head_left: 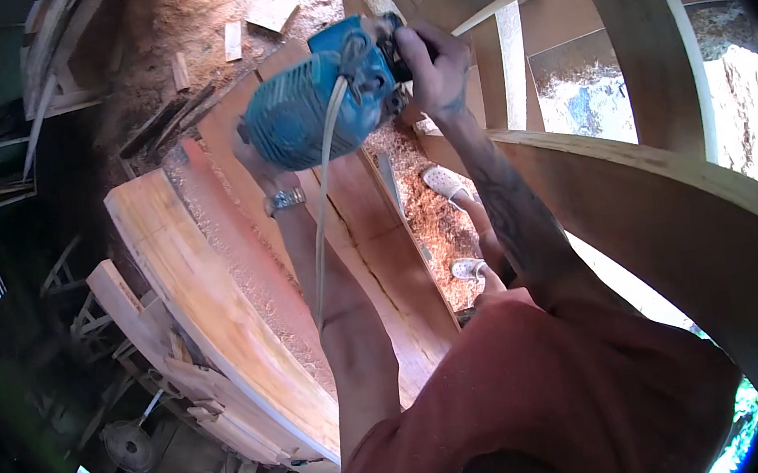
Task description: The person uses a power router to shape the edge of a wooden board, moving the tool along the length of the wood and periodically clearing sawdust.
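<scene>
A worn teal power tool (309, 112) with a pale cord is lifted above long reddish planks (366, 247). My right hand (436, 66) grips the black part at its right end, thumb on top. My left hand (256, 159) holds the body's left end from below, its fingers mostly hidden behind the tool; a metal watch is on that wrist. A pale curved board (207, 284) lies along the left of the planks, with a band of shavings between.
An upright timber framework (626, 190) stands close on my right. More stacked planks (150, 323) lie at the left, beside a fan (130, 447) lower down. Shavings (434, 230) cover the ground around my feet, and loose offcuts (269, 13) lie at the top.
</scene>
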A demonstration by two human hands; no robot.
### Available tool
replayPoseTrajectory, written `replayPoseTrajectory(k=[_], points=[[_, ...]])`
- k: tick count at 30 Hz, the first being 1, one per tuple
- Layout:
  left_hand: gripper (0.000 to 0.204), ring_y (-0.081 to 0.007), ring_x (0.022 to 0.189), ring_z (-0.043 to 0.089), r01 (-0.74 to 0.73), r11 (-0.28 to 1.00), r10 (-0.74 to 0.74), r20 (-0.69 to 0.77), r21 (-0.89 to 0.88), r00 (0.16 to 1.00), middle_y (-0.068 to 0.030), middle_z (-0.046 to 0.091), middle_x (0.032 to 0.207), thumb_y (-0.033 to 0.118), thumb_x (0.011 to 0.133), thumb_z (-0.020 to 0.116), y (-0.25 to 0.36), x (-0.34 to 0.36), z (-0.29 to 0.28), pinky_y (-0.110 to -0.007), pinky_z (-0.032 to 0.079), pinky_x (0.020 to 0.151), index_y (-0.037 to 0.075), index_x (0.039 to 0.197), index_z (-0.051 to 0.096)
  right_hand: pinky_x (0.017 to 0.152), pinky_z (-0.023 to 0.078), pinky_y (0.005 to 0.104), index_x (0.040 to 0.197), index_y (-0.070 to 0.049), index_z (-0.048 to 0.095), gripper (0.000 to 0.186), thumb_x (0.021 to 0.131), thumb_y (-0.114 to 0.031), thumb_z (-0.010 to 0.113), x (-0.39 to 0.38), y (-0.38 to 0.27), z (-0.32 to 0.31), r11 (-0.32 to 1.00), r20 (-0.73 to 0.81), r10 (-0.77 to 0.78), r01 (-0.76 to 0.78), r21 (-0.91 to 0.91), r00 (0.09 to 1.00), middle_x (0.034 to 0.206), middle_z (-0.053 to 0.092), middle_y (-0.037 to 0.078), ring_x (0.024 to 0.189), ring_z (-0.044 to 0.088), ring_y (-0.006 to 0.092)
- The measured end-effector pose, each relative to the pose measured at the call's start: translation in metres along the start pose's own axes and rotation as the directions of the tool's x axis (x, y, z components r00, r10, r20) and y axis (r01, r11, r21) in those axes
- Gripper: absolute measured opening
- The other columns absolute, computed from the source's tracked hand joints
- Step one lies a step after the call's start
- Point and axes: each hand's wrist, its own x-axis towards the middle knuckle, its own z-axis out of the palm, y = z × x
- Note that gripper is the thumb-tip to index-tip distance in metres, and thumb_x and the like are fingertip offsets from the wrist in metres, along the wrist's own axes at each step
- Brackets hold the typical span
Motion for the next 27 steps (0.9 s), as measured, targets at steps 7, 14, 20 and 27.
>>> replayPoseTrajectory(k=[7, 14, 20, 27], points=[[0.018, -0.016, 0.081, 0.064, -0.208, 0.96, 0.203, 0.048, 0.19, 0.978, -0.0063, 0.066, 0.085, 0.015, 0.099, 0.055, 0.003, 0.069, 0.02, -0.03, 0.054, 0.073, 0.005, 0.086, 0.064, 0.058, 0.046, 0.0331, 0.08, 0.005, 0.07, 0.057, 0.096, -0.049, 0.064, 0.051, 0.016, 0.036, 0.996, 0.04, 0.06, -0.057, -0.062, 0.997, 0.065, 0.063, 0.007, 0.06, 0.057, 0.0148], [0.021, -0.0203, 0.08, 0.068, -0.492, 0.682, 0.525, 0.106, 0.541, 0.845, -0.0102, 0.069, 0.085, 0.017, 0.098, 0.057, -0.002, 0.089, 0.042, -0.033, 0.056, 0.071, 0.005, 0.084, 0.068, 0.054, 0.05, 0.0341, 0.072, 0.006, 0.07, 0.059, 0.093, -0.049, 0.068, 0.081, 0.023, 0.044, 0.957, -0.034, 0.278, -0.273, 0.096, 0.96, 0.059, 0.061, 0.008, 0.054, 0.062, 0.0163], [0.023, -0.0239, 0.079, 0.072, -0.409, 0.007, 0.713, 0.282, 0.913, 0.642, -0.0136, 0.073, 0.085, 0.018, 0.097, 0.058, 0.014, 0.12, 0.03, -0.035, 0.057, 0.07, 0.005, 0.082, 0.07, 0.064, 0.056, 0.0389, 0.082, 0.006, 0.075, 0.062, 0.092, -0.053, 0.063, 0.101, 0.043, 0.063, 0.977, 0.071, 0.068, -0.081, 0.196, 0.995, 0.071, 0.071, 0.017, 0.06, 0.069, 0.0233], [0.025, -0.0282, 0.078, 0.076, -0.1, -0.465, 0.655, 0.417, 0.88, 0.63, -0.0175, 0.076, 0.085, 0.019, 0.095, 0.06, 0.015, 0.127, 0.052, -0.038, 0.059, 0.069, 0.004, 0.08, 0.074, 0.068, 0.058, 0.0406, 0.09, 0.007, 0.075, 0.065, 0.09, -0.057, 0.063, 0.127, 0.058, 0.061, 0.975, 0.134, 0.02, -0.049, 0.215, 0.991, 0.076, 0.072, 0.02, 0.066, 0.072, 0.0252]])
